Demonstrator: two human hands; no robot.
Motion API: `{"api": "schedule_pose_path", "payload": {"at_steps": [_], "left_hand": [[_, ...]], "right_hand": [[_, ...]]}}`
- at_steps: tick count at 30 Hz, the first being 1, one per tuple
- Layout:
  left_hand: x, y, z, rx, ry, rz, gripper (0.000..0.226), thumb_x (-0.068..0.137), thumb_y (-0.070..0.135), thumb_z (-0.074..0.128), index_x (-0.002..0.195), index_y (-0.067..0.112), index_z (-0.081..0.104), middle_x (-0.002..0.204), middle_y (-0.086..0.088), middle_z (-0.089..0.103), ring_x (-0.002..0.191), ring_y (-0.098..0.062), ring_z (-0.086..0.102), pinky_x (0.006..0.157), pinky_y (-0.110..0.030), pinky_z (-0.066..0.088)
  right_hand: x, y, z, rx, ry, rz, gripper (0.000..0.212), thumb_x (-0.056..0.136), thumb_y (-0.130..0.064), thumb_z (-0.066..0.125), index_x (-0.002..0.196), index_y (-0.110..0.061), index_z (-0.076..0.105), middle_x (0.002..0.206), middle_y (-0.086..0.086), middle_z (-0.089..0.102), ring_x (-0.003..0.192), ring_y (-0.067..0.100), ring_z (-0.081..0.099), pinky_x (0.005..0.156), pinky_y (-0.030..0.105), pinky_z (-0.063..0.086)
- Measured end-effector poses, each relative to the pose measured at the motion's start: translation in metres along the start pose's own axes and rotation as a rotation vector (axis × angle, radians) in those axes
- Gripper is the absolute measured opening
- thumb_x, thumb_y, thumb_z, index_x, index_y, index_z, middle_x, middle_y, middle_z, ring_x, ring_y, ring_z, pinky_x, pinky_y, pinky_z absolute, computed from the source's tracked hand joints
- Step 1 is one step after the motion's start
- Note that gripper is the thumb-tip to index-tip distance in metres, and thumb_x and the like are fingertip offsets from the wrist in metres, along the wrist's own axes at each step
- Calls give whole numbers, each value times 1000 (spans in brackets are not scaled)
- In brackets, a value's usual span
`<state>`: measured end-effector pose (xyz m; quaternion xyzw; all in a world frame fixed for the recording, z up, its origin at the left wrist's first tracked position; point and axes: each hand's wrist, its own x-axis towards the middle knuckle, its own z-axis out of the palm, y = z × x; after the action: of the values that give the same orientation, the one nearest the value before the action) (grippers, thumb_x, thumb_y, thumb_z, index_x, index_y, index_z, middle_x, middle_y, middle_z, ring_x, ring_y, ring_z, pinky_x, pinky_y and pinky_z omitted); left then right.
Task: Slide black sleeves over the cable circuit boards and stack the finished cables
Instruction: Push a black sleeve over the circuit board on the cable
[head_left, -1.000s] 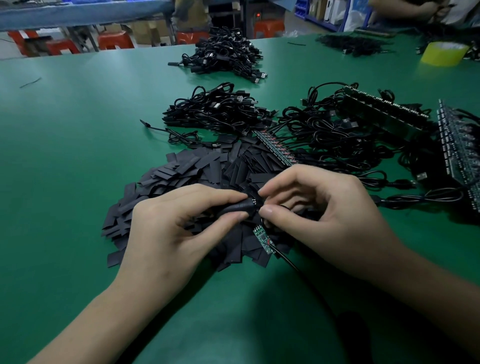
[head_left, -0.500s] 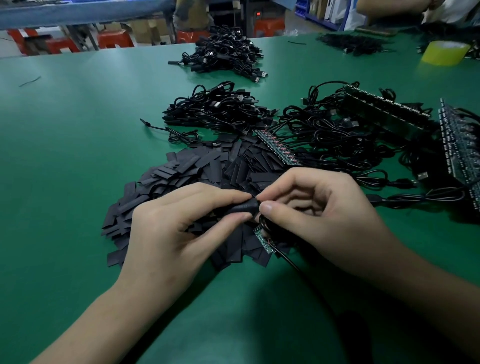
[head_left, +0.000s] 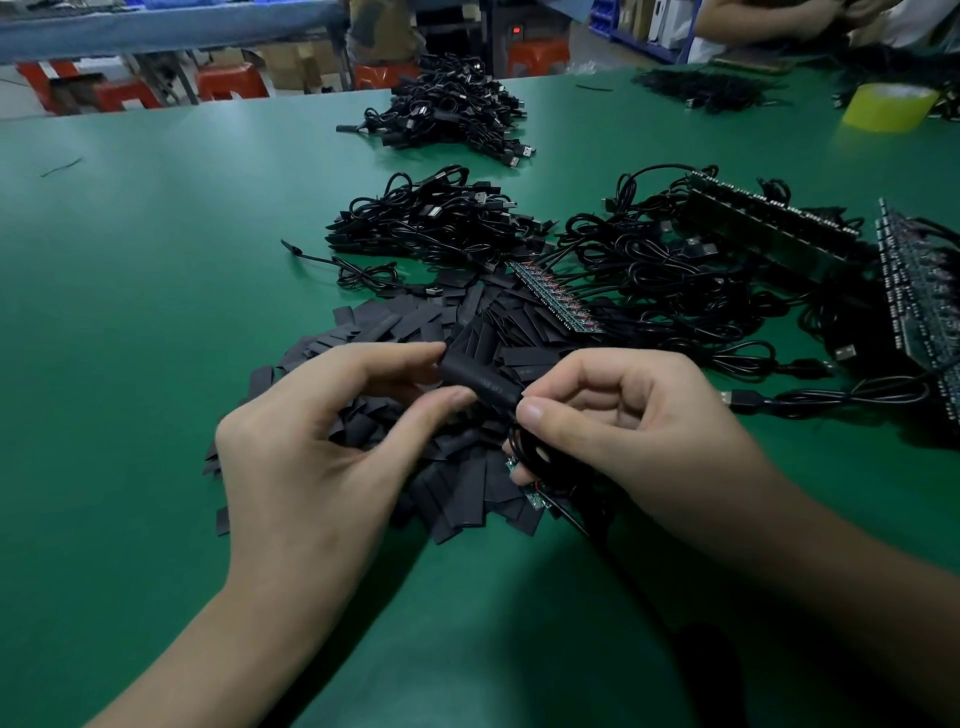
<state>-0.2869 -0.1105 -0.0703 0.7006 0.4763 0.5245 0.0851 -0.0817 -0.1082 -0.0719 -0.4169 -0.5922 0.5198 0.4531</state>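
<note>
My left hand (head_left: 317, 441) pinches a black sleeve (head_left: 480, 382) between thumb and forefinger, above a heap of flat black sleeves (head_left: 415, 332). My right hand (head_left: 623, 421) pinches the cable at the sleeve's right end, thumb against the sleeve's mouth. The board inside the sleeve is hidden. A small green circuit board (head_left: 532, 493) on another cable lies on the heap under my right hand. Two piles of sleeved cables (head_left: 431, 218) (head_left: 457, 109) lie further back.
The table is a green mat (head_left: 130, 312). Tangled cables soldered to strips of boards (head_left: 556, 296) spread at the right, with board panels (head_left: 769, 223) (head_left: 919, 296) beyond. A yellow tape roll (head_left: 888, 106) sits far right. Another person's arms (head_left: 769, 18) are at the far edge.
The sleeve has slid further over the board end, which no longer shows at its mouth. Both hands have lifted slightly and the sleeve now tilts up to the left.
</note>
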Motion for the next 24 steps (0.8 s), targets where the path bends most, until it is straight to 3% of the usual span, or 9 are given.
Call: {"api": "schedule_pose_path", "payload": {"at_steps": [3,11,15,21,24], "left_hand": [[-1,-1,2,16,-37,4,38,77,34,89,109,19,76,95,12,74,85,-1,70,84,-15,51],[0,-3,4,-51,-100,-10,45,77,33,83,118,20,71,98,12,73,91,-6,72,89,-24,55],[-1,-1,8,-84,-108,-30,46,76,27,81,119,20,68,100,12,72,94,-9,71,90,-25,55],[0,-5,8,-152,-58,-93,46,75,20,80,118,22,67,100,12,73,94,-11,72,90,-19,53],[2,-8,6,-141,-33,-107,44,75,20,80,117,22,68,101,12,73,94,-13,72,90,-25,55]], "right_hand": [[-1,1,1,24,-15,26,5,87,-22,72,86,-20,76,77,6,77,76,27,78,74,35,64],[1,0,2,120,-66,52,4,90,-15,71,88,-16,75,81,12,77,77,31,78,68,28,61],[0,1,3,114,-61,38,1,87,-14,72,88,-14,72,78,12,75,76,30,78,71,33,63],[1,4,2,-53,-151,65,14,87,-14,76,99,-11,69,87,15,76,82,29,78,82,44,61],[1,2,-2,-92,-207,71,6,91,-14,74,95,-14,69,85,19,74,79,27,77,74,34,62]]}}
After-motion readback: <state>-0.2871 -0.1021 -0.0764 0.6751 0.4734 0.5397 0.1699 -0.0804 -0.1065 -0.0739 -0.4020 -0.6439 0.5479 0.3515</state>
